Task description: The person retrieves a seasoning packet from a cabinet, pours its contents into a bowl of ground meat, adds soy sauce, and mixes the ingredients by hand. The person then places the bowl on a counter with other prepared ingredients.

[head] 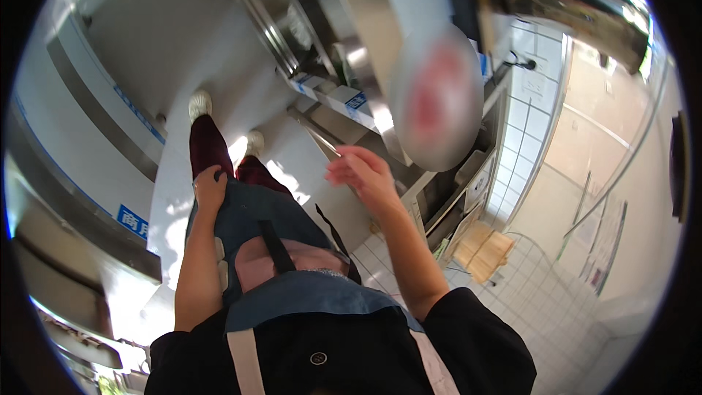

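My left hand [209, 189] hangs by my thigh, against the blue apron [227, 211]. Its fingers curl inward, and whether they hold something is hidden. Out in front on the right is my right hand [366, 175], slightly blurred, its fingers apart from the thumb and nothing visible in them. Just beyond it runs the steel edge [378, 99] of a counter. Dark red trousers [208, 142] and pale shoes [200, 105] show below the apron.
Steel equipment with blue-and-white film [98, 93] lines the left side. A steel undershelf [329, 90] is ahead. A blurred oval patch hides part of the right counter. White wall tiles [510, 164] and a tan stack [482, 249] stand farther right, over tiled floor [532, 312].
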A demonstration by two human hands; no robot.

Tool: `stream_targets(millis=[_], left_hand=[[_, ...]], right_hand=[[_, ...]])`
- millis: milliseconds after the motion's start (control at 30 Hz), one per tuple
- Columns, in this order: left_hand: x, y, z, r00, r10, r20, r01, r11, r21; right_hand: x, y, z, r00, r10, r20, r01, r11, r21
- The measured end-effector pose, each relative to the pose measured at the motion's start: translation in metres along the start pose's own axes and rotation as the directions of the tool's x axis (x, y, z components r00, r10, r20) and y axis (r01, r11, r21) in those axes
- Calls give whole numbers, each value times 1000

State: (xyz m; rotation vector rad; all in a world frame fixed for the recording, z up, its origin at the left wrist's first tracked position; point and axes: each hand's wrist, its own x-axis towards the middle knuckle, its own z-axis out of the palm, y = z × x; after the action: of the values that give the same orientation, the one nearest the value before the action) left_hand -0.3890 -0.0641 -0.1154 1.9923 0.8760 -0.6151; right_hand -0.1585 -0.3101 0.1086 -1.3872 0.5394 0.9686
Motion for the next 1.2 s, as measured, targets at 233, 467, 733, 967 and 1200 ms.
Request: stream_targets(millis=[233,467,733,967,1200], left_hand=[[-20,58,-81,987,157,-25,-159,978,-137],[-117,26,-95,977,-4,-214,-17,995,-99],[-289,-12,-29,897,-306,-320,263,949,-171],[-346,-17,9,782,-418,-462,299,902,-310],[-255,51,-18,886,68,-459,-121,989,-87]], right_hand=[[-37,-37,-83,918,-261,-300,342,903,261],[13,-50,-102,886,-327,-328,401,897,188],[80,-29,-195,973,-232,11,190,824,534],[98,-11,-233,969,-167,182,44,843,536],[26,6,-205,885,-440,151,297,784,545]])
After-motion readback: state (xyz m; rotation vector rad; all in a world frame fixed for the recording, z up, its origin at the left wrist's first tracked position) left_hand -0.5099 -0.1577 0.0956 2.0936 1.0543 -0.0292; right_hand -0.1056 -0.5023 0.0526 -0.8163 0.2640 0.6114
